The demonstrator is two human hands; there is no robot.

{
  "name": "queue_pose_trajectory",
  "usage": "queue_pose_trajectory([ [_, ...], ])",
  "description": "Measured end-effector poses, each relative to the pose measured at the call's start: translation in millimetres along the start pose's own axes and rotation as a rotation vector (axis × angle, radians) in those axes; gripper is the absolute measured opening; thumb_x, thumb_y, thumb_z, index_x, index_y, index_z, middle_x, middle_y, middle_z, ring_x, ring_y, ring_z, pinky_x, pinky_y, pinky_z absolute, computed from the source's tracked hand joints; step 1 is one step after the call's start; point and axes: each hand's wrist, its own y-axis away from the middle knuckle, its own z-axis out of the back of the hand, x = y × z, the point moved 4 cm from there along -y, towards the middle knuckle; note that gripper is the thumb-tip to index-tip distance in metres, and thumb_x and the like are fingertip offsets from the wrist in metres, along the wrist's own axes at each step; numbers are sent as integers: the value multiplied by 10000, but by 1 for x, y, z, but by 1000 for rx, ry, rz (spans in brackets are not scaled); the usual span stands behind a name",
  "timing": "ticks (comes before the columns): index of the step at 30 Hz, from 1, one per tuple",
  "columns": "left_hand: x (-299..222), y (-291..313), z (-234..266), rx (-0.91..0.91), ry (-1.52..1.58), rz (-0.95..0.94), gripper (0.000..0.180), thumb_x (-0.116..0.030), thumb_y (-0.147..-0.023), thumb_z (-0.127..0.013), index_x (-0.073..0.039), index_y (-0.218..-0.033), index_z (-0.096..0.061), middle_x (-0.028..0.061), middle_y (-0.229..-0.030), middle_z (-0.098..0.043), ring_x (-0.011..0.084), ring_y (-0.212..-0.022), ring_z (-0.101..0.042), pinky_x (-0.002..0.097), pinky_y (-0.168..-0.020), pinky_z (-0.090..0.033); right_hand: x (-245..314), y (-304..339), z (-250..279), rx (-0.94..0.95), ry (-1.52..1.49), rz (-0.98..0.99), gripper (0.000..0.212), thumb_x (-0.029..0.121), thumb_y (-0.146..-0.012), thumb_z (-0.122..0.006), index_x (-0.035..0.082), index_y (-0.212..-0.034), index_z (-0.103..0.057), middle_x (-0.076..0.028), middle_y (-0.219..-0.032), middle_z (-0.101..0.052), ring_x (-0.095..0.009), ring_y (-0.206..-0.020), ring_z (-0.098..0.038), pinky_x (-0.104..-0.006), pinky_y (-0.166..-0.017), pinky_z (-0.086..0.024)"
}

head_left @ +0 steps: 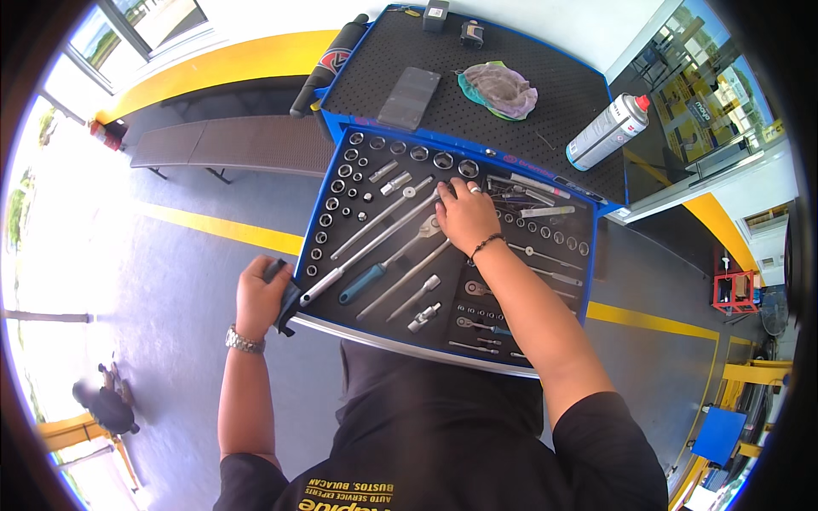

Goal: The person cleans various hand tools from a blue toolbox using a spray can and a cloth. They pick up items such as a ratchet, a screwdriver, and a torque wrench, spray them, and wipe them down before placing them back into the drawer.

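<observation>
A blue-edged tool drawer (pixel 596 255) stands pulled out in front of me, its dark foam holding chrome tools. My right hand (pixel 464 217) reaches over it, fingers bent down on the upper end of a long chrome breaker bar (pixel 362 253). The fingers partly cover that end. Beside the bar lie a ratchet (pixel 362 283) with a blue-grey handle and a thinner extension bar (pixel 371 228). Sockets (pixel 338 186) line the left and top edges. At the drawer's front left corner, my left hand (pixel 260 294) is closed on a dark cloth (pixel 288 307), which hangs down.
The cabinet top (pixel 460 68) behind the drawer carries a flat dark case (pixel 409 98), a crumpled cloth (pixel 501 89), a spray can (pixel 607 132) and small dark boxes (pixel 435 14). A bench (pixel 230 143) stands at left. Another person (pixel 106 404) is far off at lower left.
</observation>
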Motion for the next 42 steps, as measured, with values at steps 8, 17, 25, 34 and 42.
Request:
queue_pose_trajectory([
  [8, -30, 3, -7, 174, -726, -77, 887, -390, -658, -877, -106, -1390, -466, 185, -1093, -696, 361, -1053, -649, 439, -895, -514, -1, 1, -3, 8, -9, 48, 384, 305, -954, -562, 91, -1262, -647, -121, -1242, -580, -284, -1101, -567, -414, -875, -510],
  [17, 16, -19, -23, 406, -656, 144, 1010, -488, -557, -909, -77, -1384, -499, 192, -1089, -708, 344, -1042, -672, 425, -899, -527, -1, 3, 4, 65, -31, 78, 412, 353, -944, -589, 74, -1239, -661, -118, -1232, -569, -294, -1119, -558, -425, -885, -504],
  [25, 2, -2, -20, 258, -724, 32, 945, -544, -583, -880, -47, -1318, -555, 189, -1048, -712, 345, -1033, -669, 428, -892, -528, 0, -1, 8, 228, 23, 98, 527, 446, -948, -576, 36, -1276, -618, -130, -1196, -567, -298, -1115, -572, -422, -876, -519],
  [34, 4, 12, -19, 120, -764, 17, 857, -579, -613, -851, -44, -1230, -591, 174, -1028, -716, 338, -1002, -679, 430, -851, -537, 5, -8, 19, 343, -29, 28, 676, 524, -910, -604, 42, -1379, -533, -162, -1302, -504, -315, -1222, -521, -447, -979, -446],
  [42, 2, 26, -15, 0, -644, 15, 665, -514, -741, -789, -54, -1194, -631, 183, -1093, -698, 344, -1062, -650, 436, -912, -511, 25, -14, 29, 381, -23, -42, 668, 539, -897, -604, 41, -1341, -565, -170, -1351, -487, -320, -1287, -477, -476, -1023, -401],
])
